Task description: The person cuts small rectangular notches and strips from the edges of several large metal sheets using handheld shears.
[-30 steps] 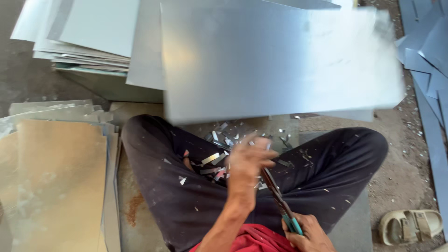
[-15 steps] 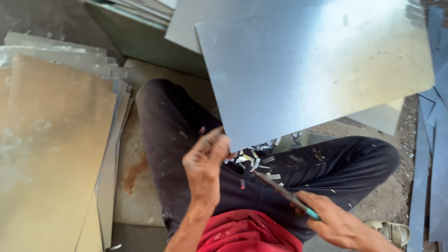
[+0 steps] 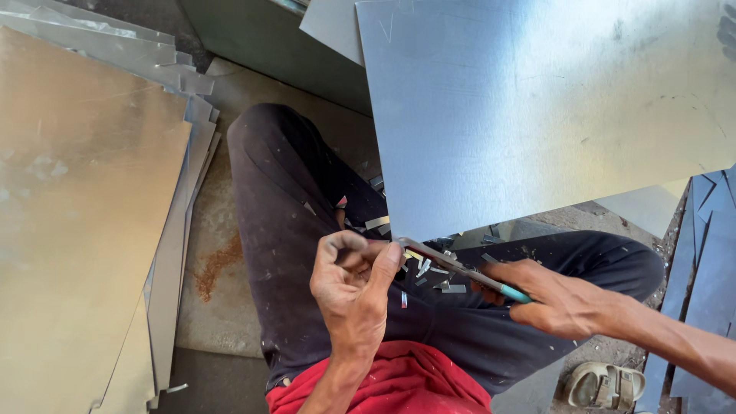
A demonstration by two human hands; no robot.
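Over dark trousers, right hand gripping snips, apparently at metal sheet corner

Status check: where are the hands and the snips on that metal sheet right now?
Right hand grips tin snips. Left hand at corner of metal sheet. Blades at sheet's corner. Offcuts litter lap.

We sit cross-legged on the floor with a metal sheet resting before us, its near corner above our lap. A stack of sheets lies to our left, more sheets to our right. Our left hand sits by the corner, our right hand right of it holding tin snips. Metal offcuts lie on our legs. A sandal rests on the floor beside our right knee.
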